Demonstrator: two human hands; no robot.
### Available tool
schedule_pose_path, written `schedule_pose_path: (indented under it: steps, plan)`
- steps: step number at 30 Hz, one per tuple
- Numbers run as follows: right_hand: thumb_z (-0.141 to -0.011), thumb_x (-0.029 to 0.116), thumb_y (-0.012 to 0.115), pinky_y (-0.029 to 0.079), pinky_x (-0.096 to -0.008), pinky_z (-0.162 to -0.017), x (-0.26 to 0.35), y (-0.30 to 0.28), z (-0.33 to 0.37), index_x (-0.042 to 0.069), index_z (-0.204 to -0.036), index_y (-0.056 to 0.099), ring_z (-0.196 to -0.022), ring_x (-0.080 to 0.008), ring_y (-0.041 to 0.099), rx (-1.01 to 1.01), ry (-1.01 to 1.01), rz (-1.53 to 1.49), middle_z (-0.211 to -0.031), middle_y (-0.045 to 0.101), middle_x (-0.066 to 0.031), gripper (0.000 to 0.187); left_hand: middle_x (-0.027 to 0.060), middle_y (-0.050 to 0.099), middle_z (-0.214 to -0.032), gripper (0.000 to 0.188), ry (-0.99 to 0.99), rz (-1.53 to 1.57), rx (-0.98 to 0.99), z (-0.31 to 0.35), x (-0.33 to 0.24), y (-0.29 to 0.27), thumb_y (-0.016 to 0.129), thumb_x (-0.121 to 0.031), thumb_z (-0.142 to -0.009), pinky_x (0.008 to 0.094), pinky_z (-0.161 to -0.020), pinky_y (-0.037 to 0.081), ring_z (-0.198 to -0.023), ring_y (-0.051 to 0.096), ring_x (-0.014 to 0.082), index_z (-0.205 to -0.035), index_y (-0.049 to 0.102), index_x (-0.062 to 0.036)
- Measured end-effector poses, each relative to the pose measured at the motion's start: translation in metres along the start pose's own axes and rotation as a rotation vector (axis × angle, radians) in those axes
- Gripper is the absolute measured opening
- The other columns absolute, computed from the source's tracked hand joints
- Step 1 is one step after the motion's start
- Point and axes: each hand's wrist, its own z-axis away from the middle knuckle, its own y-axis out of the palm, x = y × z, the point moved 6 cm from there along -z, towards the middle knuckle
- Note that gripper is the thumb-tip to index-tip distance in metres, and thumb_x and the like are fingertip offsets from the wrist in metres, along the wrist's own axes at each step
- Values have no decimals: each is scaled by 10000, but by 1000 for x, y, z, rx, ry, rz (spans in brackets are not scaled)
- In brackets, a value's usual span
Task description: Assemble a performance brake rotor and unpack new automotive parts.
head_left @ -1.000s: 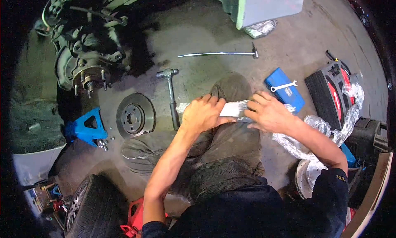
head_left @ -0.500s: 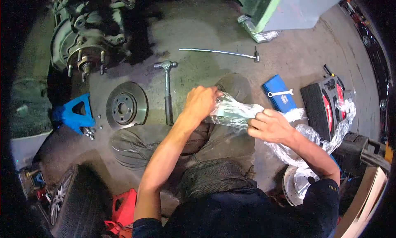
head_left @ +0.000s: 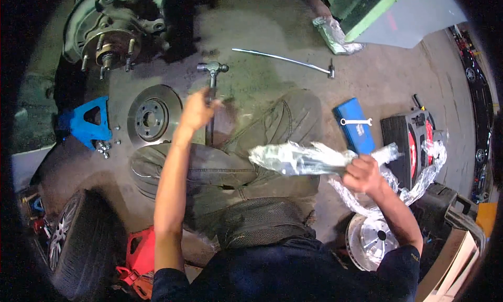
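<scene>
My right hand (head_left: 361,173) is closed around one end of a long, clear plastic-wrapped package (head_left: 301,159), which it holds level above my lap. What is inside the wrap is hard to make out. My left hand (head_left: 198,112) has come to the handle of a ball-peen hammer (head_left: 212,68) lying on the floor beyond my left knee. Its fingers are smeared by motion, so whether they grip the handle is unclear. A dark-rimmed brake disc (head_left: 155,115) lies flat just left of that hand.
A wheel hub (head_left: 107,53) with studs stands at upper left. Near it are a blue stand (head_left: 90,121) and several nuts (head_left: 103,148). A breaker bar (head_left: 283,60), a blue case (head_left: 353,129) with a wrench (head_left: 357,122), and another disc (head_left: 361,242) lie around. A tire (head_left: 86,244) is lower left.
My left hand has let go of the plastic-wrapped package and moved left to the hammer's handle. My right hand has drawn the package a little to the right. The whole view has shifted slightly.
</scene>
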Motion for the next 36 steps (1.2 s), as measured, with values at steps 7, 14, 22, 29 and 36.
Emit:
schedule_pose_path:
  steps: [7, 14, 22, 29, 36]
  plan:
    - [-732, 311, 811, 404, -327, -453, -24, 35, -55, 108, -604, 453, -492, -189, 510, -99, 314, -228, -533, 485, -23, 431, 109, 640, -1121, 498, 873, 104, 174, 82, -195, 62, 752, -378, -772, 401, -859, 478, -1011, 608, 284, -1121, 630, -44]
    - [-655, 369, 845, 485, -432, -752, -17, 36, -79, 31, -1032, 603, -877, -325, 591, 379, 291, -473, -923, 588, -144, 561, 57, 600, -989, 132, 919, -123, -28, 120, -180, 86, 609, -157, -800, 352, -771, 478, -944, 596, 238, -894, 577, -70]
    - [-550, 282, 887, 432, -438, -993, -29, 37, -64, 41, -1168, 535, -1184, -354, 520, 390, 440, -961, -1231, 532, -155, 750, 193, 622, -838, 359, 337, 314, 370, 105, -169, 64, 693, -294, -866, 425, -699, 486, -764, 630, 372, -1036, 552, -10]
    - [-465, 305, 928, 450, -423, -949, 3, 56, -103, 17, -1095, 578, -1123, -337, 569, 356, 430, -1138, -1166, 584, -146, 776, 186, 627, -908, 883, 256, 322, 304, 139, -179, 30, 919, -435, -543, 432, -771, 506, -860, 648, 374, -1167, 460, -12]
    - [-404, 350, 950, 466, -402, -815, 26, 69, -157, 0, -969, 568, -940, -317, 597, 376, 324, -1123, -968, 582, -137, 766, 188, 621, -951, 877, 20, 279, 258, 154, -147, 0, 950, -297, -469, 418, -787, 502, -896, 635, 357, -1134, 459, -3]
